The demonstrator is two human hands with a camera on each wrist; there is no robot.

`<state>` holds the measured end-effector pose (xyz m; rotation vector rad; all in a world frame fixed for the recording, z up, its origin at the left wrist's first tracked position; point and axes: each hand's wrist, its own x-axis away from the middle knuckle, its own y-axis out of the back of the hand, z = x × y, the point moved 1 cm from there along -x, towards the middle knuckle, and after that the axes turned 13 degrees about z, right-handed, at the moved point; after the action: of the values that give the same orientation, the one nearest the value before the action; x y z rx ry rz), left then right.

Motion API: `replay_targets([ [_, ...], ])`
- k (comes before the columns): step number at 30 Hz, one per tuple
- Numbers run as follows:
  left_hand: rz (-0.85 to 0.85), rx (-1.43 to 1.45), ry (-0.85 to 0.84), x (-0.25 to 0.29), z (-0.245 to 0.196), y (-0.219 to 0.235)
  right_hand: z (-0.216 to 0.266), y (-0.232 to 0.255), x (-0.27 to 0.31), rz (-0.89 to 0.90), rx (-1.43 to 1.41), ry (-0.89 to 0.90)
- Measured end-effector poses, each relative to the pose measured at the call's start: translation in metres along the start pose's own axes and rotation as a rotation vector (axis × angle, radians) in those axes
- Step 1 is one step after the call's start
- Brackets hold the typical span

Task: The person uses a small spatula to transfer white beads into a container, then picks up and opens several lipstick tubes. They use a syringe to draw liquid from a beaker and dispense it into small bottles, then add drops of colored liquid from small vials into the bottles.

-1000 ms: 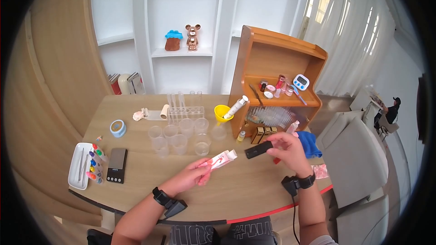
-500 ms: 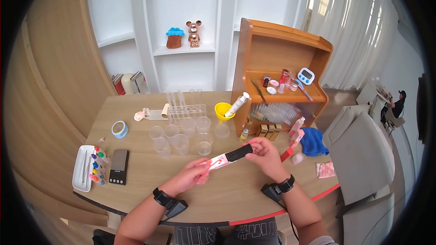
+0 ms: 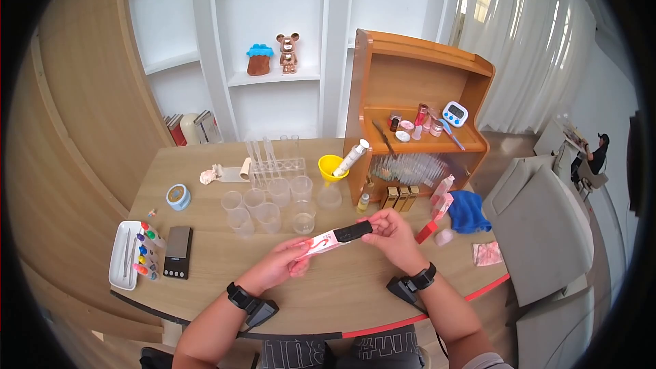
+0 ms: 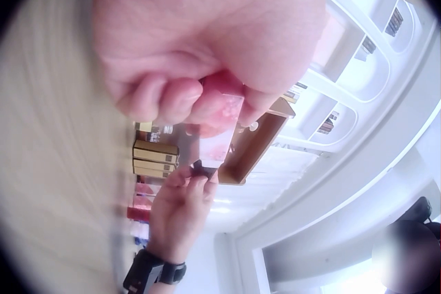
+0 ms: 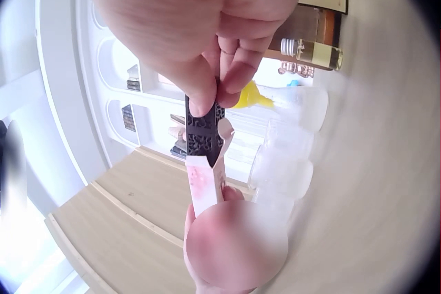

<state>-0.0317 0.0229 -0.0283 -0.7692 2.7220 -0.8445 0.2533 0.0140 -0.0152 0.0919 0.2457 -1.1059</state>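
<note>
My left hand (image 3: 277,264) holds a small white and pink carton (image 3: 320,242) by its left end. Its other end is open, with a flap standing up in the right wrist view. Between thumb and fingertips, my right hand (image 3: 395,238) pinches the far end of a flat black case (image 3: 353,231). Raised patterning covers the case (image 5: 202,128), and its lower end sits in the carton's (image 5: 204,184) open mouth. Both hands are raised over the front middle of the table.
Several clear cups (image 3: 268,217) and a test tube rack (image 3: 277,171) stand behind the hands. A yellow funnel (image 3: 331,167) is near the wooden cabinet (image 3: 424,82). To the left lie a scale (image 3: 179,253) and white tray (image 3: 123,263). A blue cloth (image 3: 469,210) is on the right.
My right hand has moved left with the black case, bringing it from apart into the carton's open end. My left hand has shifted slightly left, still holding the carton.
</note>
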Motion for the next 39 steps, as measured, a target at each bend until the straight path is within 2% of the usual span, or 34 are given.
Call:
replay_targets([
  [5, 0.013, 0.009, -0.026, -0.001, 0.006, 0.005, -0.003, -0.020, -0.002, -0.089, -0.121, 0.110],
  [8, 0.027, 0.025, -0.027, 0.000, 0.005, 0.005, -0.007, -0.021, 0.000, -0.134, -0.114, 0.101],
  [14, -0.023, 0.042, -0.030, 0.000, 0.008, 0.003, -0.011, -0.036, 0.005, -0.272, -0.084, 0.194],
  [17, -0.033, 0.019, -0.016, 0.000, 0.008, 0.001, -0.018, -0.036, 0.010, -0.193, 0.103, 0.182],
  [20, 0.021, 0.019, -0.018, -0.002, 0.010, -0.001, -0.011, -0.041, 0.006, 0.060, 0.475, 0.214],
  [21, 0.020, 0.018, -0.013, -0.002, 0.011, -0.001, -0.007, -0.044, 0.005, 0.044, 0.447, 0.218],
  [24, 0.037, 0.017, -0.002, -0.004, 0.013, 0.002, -0.010, -0.043, 0.002, -0.127, 0.094, 0.188],
  [27, 0.073, 0.028, 0.008, -0.004, 0.015, 0.005, -0.006, -0.036, 0.004, -0.019, 0.296, 0.016],
  [30, 0.074, 0.039, 0.022, -0.005, 0.014, 0.004, -0.014, -0.033, 0.005, 0.038, 0.265, 0.005],
  [33, 0.018, 0.039, 0.031, -0.003, 0.013, 0.002, -0.017, -0.034, 0.006, 0.051, 0.185, 0.020],
  [36, -0.051, -0.014, 0.037, -0.004, 0.014, 0.001, -0.016, -0.034, 0.008, 0.070, 0.143, -0.072],
  [39, -0.104, -0.167, 0.066, -0.005, 0.011, -0.001, -0.016, -0.040, 0.004, 0.013, -0.197, -0.097],
])
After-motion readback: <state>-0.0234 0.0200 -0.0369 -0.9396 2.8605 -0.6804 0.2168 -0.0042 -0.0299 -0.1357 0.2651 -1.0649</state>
